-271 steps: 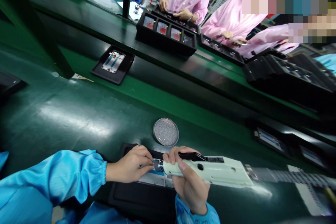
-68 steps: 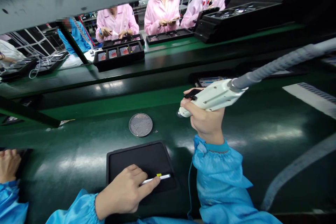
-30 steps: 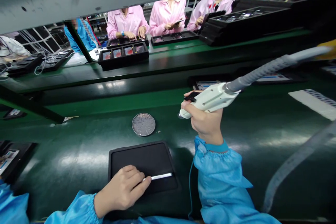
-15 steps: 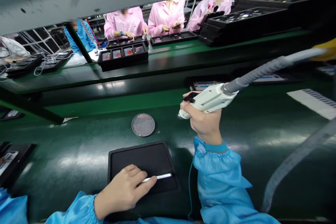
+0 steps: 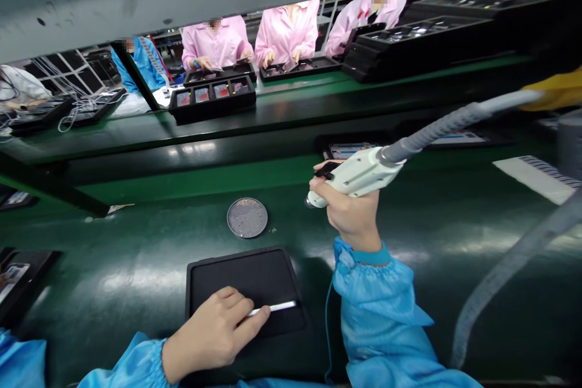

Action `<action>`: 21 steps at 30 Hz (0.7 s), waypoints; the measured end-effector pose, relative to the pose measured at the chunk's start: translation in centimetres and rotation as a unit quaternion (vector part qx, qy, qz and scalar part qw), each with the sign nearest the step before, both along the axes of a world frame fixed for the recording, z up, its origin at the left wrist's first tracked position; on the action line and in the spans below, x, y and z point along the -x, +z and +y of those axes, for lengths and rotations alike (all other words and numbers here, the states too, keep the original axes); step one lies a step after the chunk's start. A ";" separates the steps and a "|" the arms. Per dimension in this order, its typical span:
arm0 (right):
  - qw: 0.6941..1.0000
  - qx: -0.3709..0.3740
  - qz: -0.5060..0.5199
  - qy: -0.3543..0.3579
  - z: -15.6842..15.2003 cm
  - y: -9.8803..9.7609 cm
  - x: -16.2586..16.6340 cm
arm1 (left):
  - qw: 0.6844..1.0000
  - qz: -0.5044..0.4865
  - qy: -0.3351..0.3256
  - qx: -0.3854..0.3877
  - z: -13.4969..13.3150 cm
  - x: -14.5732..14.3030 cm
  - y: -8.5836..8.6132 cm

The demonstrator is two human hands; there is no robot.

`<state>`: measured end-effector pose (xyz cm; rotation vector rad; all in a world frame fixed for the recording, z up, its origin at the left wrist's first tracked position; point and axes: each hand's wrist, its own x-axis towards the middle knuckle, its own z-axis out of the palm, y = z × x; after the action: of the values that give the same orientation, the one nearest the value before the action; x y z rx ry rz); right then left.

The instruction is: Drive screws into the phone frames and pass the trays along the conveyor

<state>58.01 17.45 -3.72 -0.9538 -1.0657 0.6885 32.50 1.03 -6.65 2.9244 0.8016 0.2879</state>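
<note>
My left hand (image 5: 217,332) rests over a black rectangular tray (image 5: 240,267), closed on a slim white pen-like stick (image 5: 282,306) whose far end points right. Its other end is hidden by the fingers. Raised to the right of the tray, my right hand (image 5: 352,212) grips a pale air gun (image 5: 364,173) with a black trigger and a short metal nozzle aimed left. A thick grey hose (image 5: 418,139) runs from the back of it. Beyond the tray lies a round perforated metal dish (image 5: 247,218) with tiny pieces in it, apart from both hands.
Several black trays of parts (image 5: 213,97) stand on the raised shelf ahead, with people in pink and blue at work behind. A grey hose (image 5: 495,279) droops at right near a white labelled strip (image 5: 536,176). Overhead runs a metal beam (image 5: 113,6).
My left hand and the white stick hold almost the same place. My right hand and the air gun sit very slightly further left. Across the shelf, co-workers' hands have shifted.
</note>
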 end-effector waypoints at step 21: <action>1.000 0.006 0.003 0.004 0.1 -0.1 0.1 | 0.996 0.068 -0.001 0.062 0.6 -0.1 -0.1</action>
<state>57.94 17.52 -3.84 -0.9583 -1.0619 0.7036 32.58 1.61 -6.73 2.8522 0.8021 0.0373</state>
